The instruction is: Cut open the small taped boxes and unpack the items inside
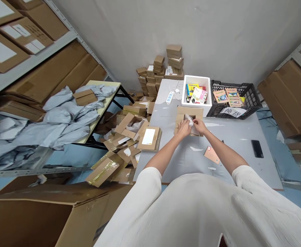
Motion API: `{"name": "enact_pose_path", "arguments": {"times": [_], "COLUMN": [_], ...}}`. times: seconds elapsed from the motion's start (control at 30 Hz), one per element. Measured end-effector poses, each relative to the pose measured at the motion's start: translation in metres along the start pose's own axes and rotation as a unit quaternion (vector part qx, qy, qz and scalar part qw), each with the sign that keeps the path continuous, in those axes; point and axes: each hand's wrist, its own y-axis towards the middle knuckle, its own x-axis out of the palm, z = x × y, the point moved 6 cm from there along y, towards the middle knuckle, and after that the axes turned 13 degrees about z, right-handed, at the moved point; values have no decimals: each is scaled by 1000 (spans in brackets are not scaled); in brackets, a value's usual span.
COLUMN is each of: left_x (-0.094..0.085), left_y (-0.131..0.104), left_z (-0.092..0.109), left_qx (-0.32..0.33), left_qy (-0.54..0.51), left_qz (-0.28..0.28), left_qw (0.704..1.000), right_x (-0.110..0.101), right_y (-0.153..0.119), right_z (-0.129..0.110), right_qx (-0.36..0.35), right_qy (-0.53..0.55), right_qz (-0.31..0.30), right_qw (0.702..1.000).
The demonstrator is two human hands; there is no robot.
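Grey wall (129,31) at 12 o'clock, shelving (39,54) loaded with cartons along 9 to 10. Grey surface (173,151) in front of the wearer, marked by pale patches. Loose heap of brown cartons (120,139) beside it toward 8 to 9. Directions below run from the open carton. Black crate (253,106) at 2 o'clock, booklets inside, a paper sign on its near side. White box (206,110) just beside the crate, toward 1, more booklets in it. Open carton (190,110) near the middle of the surface, far flap laid out toward 12. Both hands at its opening: left grip (184,129) from the 7 o'clock side, right grip (199,126) from 4. Phone (257,149) well apart at 4; peach card (211,154) flat near 5, clear of the carton. White wrapping (188,119) smallest of the main items, at the carton's mouth. Fingers of each grip look closed on it, pinching; contents, if any, hidden. Handling, my judgement: pinch lightly, thin film likely tears if pulled hard; work both sides evenly, press trapped air out slowly, tuck loose edges inward below the rim, fingertips clear of the flap folds. Wrists low, so the light carton doesn't skid.
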Motion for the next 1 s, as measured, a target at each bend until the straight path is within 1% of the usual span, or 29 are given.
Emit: {"name": "enact_pose_path", "arguments": {"times": [0.1, 0.17, 0.23, 0.3, 0.47, 0.57, 0.73, 0.8, 0.9, 1.0], "left_x": [8, 13, 18, 20, 8, -1, -20, -24, -21, -10], "left_y": [9, 13, 16, 17, 11, 3, -12, -21, -34, -49], "left_z": [-5, -8, -10, -10, -6, -2, 13, 22, 37, 54], "left_qx": [-14, -22, -22, -18, -18, -20, 2, 11, 33, 64], "left_qy": [15, 21, 18, 19, 72, 81, 66, 59, 45, 42], "left_qz": [-4, -13, -37, -50, 4, 18, 81, 97, 93, 81], "left_qw": [1000, 999, 999, 998, 997, 996, 995, 993, 994, 994], "right_x": [-7, -8, -7, -8, -22, -34, -59, -70, -87, -105], "right_y": [7, 9, 8, 8, 6, 1, -13, -19, -29, -42], "right_z": [4, 6, 8, 10, 12, 15, 24, 30, 42, 59], "right_qx": [-19, -23, -25, -25, -42, -43, -37, -33, -26, -10], "right_qy": [-60, -60, -50, -53, -98, -87, -49, -40, -38, -43], "right_qz": [2, -25, -53, -59, 0, 14, 41, 54, 75, 84], "right_qw": [998, 998, 997, 997, 994, 995, 997, 997, 996, 996]}}
